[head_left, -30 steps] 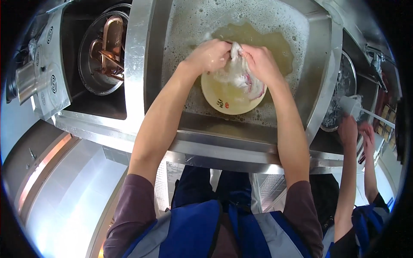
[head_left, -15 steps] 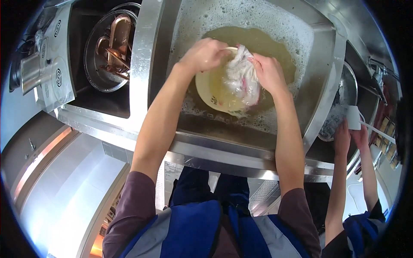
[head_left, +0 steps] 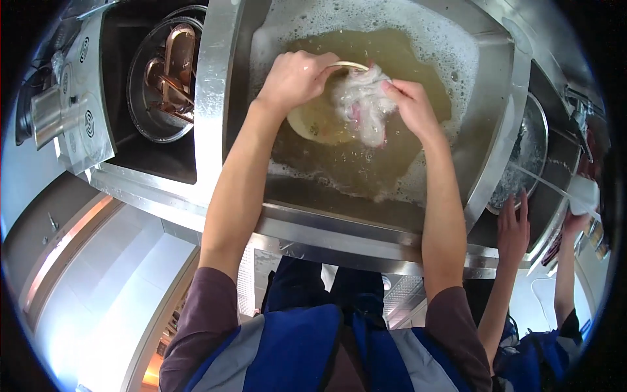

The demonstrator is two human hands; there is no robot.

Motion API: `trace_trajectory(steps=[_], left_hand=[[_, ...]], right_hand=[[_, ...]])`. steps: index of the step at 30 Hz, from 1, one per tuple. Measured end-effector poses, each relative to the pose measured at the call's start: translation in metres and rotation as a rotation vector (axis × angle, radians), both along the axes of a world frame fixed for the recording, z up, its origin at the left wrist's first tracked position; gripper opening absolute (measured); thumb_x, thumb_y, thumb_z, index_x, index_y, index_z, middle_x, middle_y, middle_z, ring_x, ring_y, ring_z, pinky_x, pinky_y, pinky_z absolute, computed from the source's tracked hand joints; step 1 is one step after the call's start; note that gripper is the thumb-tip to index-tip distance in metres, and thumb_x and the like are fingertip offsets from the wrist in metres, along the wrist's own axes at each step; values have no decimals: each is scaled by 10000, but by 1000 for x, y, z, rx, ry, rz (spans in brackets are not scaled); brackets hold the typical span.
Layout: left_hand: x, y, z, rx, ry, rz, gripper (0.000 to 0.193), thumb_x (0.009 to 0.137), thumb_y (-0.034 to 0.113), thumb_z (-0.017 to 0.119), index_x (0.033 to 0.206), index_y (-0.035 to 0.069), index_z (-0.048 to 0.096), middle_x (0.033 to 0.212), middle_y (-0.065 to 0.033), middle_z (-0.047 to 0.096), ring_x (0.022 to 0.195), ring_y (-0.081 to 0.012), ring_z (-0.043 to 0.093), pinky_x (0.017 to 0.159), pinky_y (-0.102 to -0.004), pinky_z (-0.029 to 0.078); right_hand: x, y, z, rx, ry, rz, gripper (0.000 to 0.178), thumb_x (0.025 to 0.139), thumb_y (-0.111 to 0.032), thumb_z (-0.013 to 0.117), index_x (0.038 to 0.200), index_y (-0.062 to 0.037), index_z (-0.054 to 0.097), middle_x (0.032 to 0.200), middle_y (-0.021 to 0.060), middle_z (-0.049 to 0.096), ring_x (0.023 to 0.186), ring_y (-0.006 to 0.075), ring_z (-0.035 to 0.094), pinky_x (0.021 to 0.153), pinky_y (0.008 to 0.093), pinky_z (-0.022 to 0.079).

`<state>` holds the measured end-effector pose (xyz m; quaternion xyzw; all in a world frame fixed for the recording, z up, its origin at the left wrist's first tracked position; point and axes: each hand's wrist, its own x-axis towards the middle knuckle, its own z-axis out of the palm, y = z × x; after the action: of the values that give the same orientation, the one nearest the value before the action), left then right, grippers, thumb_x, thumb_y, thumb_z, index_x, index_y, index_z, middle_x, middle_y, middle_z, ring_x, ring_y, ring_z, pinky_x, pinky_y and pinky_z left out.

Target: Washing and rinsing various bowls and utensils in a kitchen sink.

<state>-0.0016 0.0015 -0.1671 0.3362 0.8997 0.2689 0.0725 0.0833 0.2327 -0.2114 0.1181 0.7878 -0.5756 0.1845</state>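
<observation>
My left hand [head_left: 297,78] is closed on the far rim of a cream plate [head_left: 303,124], which sits tilted and partly under cloudy water in the sink. In my right hand [head_left: 414,106] is a wet white cloth [head_left: 366,103] with pinkish-red edging, bunched against the plate's far right side. The cloth and murky water hide much of the plate. A small dark print shows faintly on its submerged face.
Foam rings the water inside the steel sink [head_left: 496,85]. A left basin holds a round clear bowl [head_left: 147,124] with copper-coloured dishes [head_left: 179,62]. On the right, a co-worker holds a white cup [head_left: 582,194] near a metal bowl [head_left: 537,130] under running water.
My left hand and the plate have shifted left, with the plate deeper in the water. The cloth has moved up along it. The co-worker's cup has moved right, away from the other hand.
</observation>
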Motion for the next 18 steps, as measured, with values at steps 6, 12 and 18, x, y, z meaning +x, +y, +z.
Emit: trace_trajectory(steps=[6,12,18], left_hand=[[-3,-5,2,89,89,12,168,817,130,619,978,100,655,684,-158,612,618,-348,590,540,-410,478],[7,15,-3,77,177,-150,128,761,83,559,885,98,588,670,-116,629,617,-310,625,523,-423,490],[6,13,-4,50,164,-142,78,765,71,562,839,86,584,675,-123,624,615,-328,612,518,-426,481]], right_hand=[[-7,-28,16,-408,150,-181,392,936,-292,508,1217,-24,568,1086,77,634,985,140,558,853,274,416],[-8,-37,11,-179,148,-70,382,947,-308,463,1252,-104,568,1128,86,633,1042,189,575,903,299,426],[-5,-33,30,42,145,19,369,941,-292,449,1227,-82,552,942,163,651,835,274,628,753,360,468]])
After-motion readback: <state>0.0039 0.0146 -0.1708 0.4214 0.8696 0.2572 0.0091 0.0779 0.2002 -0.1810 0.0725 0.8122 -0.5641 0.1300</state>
